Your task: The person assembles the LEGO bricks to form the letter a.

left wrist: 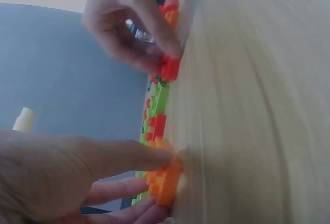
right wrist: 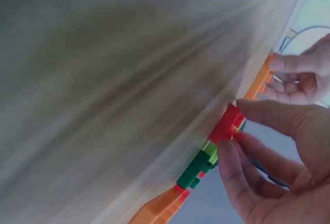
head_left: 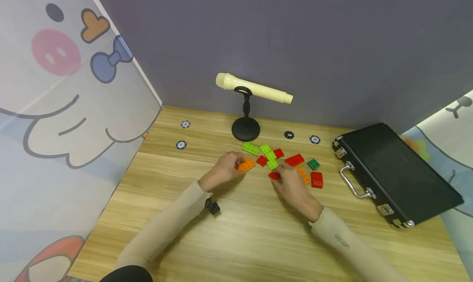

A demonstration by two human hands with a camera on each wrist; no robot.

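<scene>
My left hand (head_left: 225,169) pinches an orange toy brick (head_left: 246,165) between thumb and fingers, low against the tabletop; the left wrist view has the same orange brick (left wrist: 168,183) close up. To its right, my right hand (head_left: 292,187) holds a small red brick (head_left: 274,175) by its ends, seen also as the red brick (right wrist: 227,122) in the right wrist view. Between and beyond the hands lie lime green bricks (head_left: 251,148) and a small red brick (head_left: 262,161). Right of the right hand are another orange brick (head_left: 304,176), partly hidden, and a dark green brick (head_left: 313,164).
Behind the bricks a cream microphone (head_left: 258,89) sits on a black stand (head_left: 245,129). A black case (head_left: 395,175) with a metal handle lies at the right. Several poker chips (head_left: 181,145) are spread along the back of the wooden table (head_left: 221,249), before a grey panel (head_left: 295,48).
</scene>
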